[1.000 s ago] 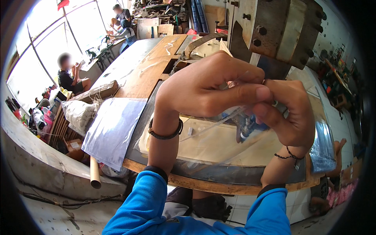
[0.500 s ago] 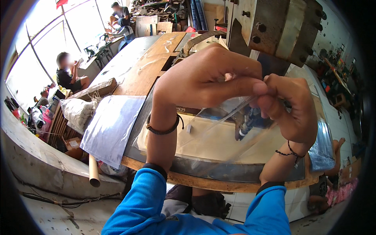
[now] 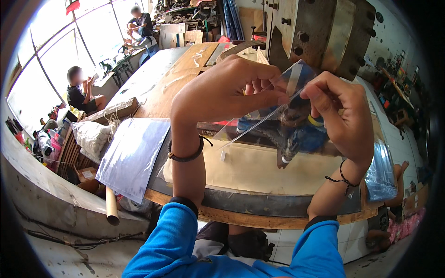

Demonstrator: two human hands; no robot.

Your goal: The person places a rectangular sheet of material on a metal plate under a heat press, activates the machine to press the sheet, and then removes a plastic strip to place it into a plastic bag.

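Note:
A clear, glossy plastic sheet (image 3: pixel 300 78) is held up over the table, one corner standing above my fingers and reflections showing across its face. My left hand (image 3: pixel 232 90) is closed on its edge, thumb against the bent fingers. Just to the right, my right hand (image 3: pixel 343 111) pinches the same edge between thumb and forefinger. Whether the sheet has one layer or more, I cannot tell. Beneath it a cream sheet (image 3: pixel 259 173) lies on the dark tabletop under clear film.
A heavy bolted metal machine (image 3: pixel 320 37) stands beyond my hands. Translucent plastic sheets (image 3: pixel 134 153) hang over the table's left edge, near a white sack (image 3: pixel 92 136) and a cardboard tube (image 3: pixel 111 208). Bluish plastic film (image 3: pixel 381 173) lies at the right. Several people sit farther off.
My fingertips, close together before, have moved apart along the edge. The plastic sheet has turned, so its upper corner and reflective face now show between my hands.

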